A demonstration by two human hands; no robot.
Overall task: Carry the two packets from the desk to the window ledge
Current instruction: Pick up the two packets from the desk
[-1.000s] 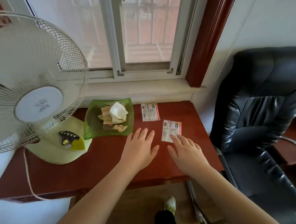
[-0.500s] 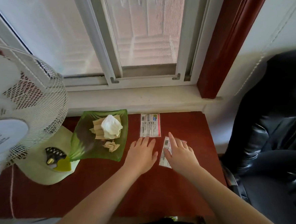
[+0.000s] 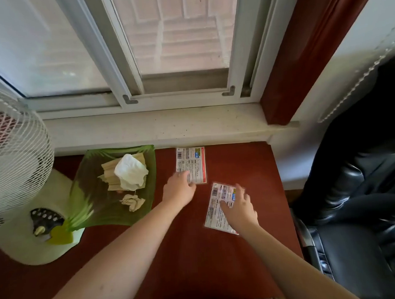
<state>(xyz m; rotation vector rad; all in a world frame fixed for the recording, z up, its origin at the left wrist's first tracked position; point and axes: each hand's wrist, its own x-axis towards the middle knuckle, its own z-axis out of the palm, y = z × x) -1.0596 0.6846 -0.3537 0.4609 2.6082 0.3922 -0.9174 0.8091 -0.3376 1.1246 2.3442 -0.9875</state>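
Two flat printed packets lie on the red-brown desk [image 3: 194,265]. The far packet [image 3: 193,160] sits close under the pale window ledge [image 3: 158,128]. My left hand [image 3: 178,191] has its fingers curled over that packet's near left corner. The near packet [image 3: 215,214] lies slightly tilted to the right of it. My right hand [image 3: 239,210] rests on top of it, thumb on its face and fingers past its right edge, blurred by motion. Both packets still look flat on the desk. The ledge is bare.
A green glass dish [image 3: 96,215] with crumpled tissues and paper stands left of the packets. A white desk fan [image 3: 13,142] fills the left side. A black leather chair [image 3: 362,208] is at the right. A sliding window [image 3: 181,46] rises behind the ledge.
My view has moved closer to the desk and window. My left hand reached forward onto the far packet. My right hand slid over the near packet.
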